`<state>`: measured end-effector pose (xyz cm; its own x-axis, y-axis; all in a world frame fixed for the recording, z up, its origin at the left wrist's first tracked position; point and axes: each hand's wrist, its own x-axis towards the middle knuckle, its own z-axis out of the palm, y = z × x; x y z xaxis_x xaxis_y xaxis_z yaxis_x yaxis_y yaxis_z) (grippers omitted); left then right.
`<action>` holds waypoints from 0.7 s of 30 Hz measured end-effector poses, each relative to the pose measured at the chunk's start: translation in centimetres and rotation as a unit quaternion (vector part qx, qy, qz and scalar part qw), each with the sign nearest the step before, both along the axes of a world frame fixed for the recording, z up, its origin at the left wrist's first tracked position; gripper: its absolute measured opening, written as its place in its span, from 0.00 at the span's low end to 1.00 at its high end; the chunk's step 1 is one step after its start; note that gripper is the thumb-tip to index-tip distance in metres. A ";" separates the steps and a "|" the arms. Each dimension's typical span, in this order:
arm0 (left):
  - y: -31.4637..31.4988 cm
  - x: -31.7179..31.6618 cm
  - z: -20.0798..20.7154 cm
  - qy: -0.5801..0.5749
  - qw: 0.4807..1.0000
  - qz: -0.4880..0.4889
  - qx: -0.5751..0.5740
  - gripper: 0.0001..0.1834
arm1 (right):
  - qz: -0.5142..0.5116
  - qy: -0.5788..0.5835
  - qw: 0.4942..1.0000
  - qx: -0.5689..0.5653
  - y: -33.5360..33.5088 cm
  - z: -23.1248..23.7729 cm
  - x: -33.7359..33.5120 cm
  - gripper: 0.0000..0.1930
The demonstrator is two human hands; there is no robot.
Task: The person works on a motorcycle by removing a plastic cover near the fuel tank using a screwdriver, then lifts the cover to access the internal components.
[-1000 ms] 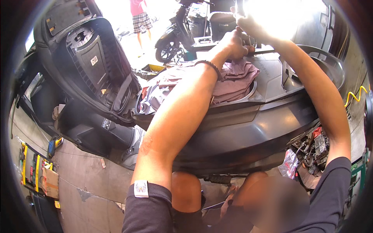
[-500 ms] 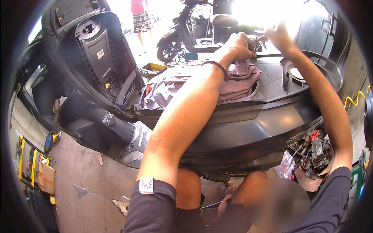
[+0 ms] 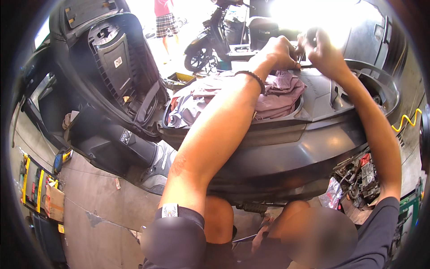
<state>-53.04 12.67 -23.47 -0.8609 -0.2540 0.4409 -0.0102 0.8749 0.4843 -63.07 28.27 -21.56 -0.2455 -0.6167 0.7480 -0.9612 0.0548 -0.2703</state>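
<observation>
Both of my arms reach across a dark scooter body [image 3: 268, 157] to its far side. My left hand [image 3: 282, 51], below a dark beaded bracelet [image 3: 253, 78], is closed at the far edge of the rear panel [image 3: 316, 92]. Close beside it, my right hand [image 3: 323, 54] is closed with bent fingers. A thin dark piece shows between the two hands, too small and backlit to name. Crumpled mauve and grey cloth [image 3: 280, 96] fills the storage space under the raised seat [image 3: 114, 58], partly behind my left forearm.
Another scooter [image 3: 215, 31] stands beyond, near a person in checked shorts [image 3: 166, 26]. A yellow tray [image 3: 181, 79] lies behind the seat. Greasy engine parts [image 3: 360, 181] and a plastic bag [image 3: 331, 193] lie at right. A yellow coiled hose [image 3: 407, 122] hangs near the right rim.
My right hand has dropped a little and its fingers look more curled, close to my left hand. My right forearm now covers more of the rear panel's round opening. My left hand stays in place.
</observation>
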 end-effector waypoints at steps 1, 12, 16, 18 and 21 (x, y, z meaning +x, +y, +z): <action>0.6 0.3 0.3 0.011 1.000 0.021 0.000 0.22 | 0.024 0.070 0.997 0.000 0.3 -0.4 1.8 0.08; 0.0 -2.2 0.0 -0.023 0.999 -0.039 -0.009 0.24 | 0.029 -0.162 0.981 0.107 -1.8 3.0 -8.8 0.12; -0.5 -2.6 -0.2 -0.007 0.999 -0.031 -0.021 0.27 | 0.018 -0.126 0.974 0.186 -5.1 5.6 -9.5 0.13; -1.3 -3.5 -1.4 0.070 0.997 -0.032 -0.025 0.29 | 0.017 -0.110 0.975 0.190 -7.2 6.3 -9.0 0.13; 0.2 -3.1 -0.7 0.059 0.997 -0.052 -0.011 0.32 | -0.021 -0.097 0.984 0.151 -8.1 5.5 -9.9 0.14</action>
<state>-56.13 12.91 -24.16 -0.8243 -0.1546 0.5446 0.1368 0.8790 0.4567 -72.98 20.18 -16.03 -0.3955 -0.7901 0.4684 -0.8884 0.1997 -0.4134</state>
